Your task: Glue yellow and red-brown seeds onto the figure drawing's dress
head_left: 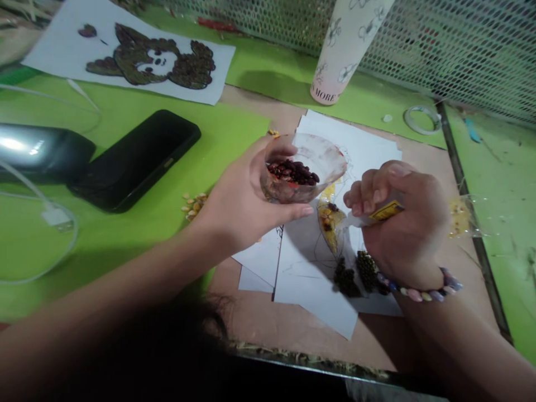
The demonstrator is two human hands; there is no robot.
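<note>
My left hand (pixel 238 204) is wrapped round a clear plastic cup (pixel 324 153), tilted, with dark red beans (pixel 295 172) inside. My right hand (pixel 412 223) is closed on a small glue bottle (pixel 387 211) with a yellow label. Its clear nozzle points down and left at a drawing on white paper (pixel 301 279). Close to the nozzle tip, a yellow shape (pixel 329 223) on the drawing bears a few dark beans. Below it, dark green seeds (pixel 366 268) cover two patches, partly hidden by my right wrist, which wears a bead bracelet.
Yellow kernels (pixel 193 206) lie left of my left hand. A black phone (pixel 138 162), white cable (pixel 54 215) and seed-covered picture (pixel 159 61) are farther left. A flowered tumbler (pixel 339 61) stands behind the paper, with a tape roll (pixel 422 119) and yellow seed packet (pixel 459 218) right.
</note>
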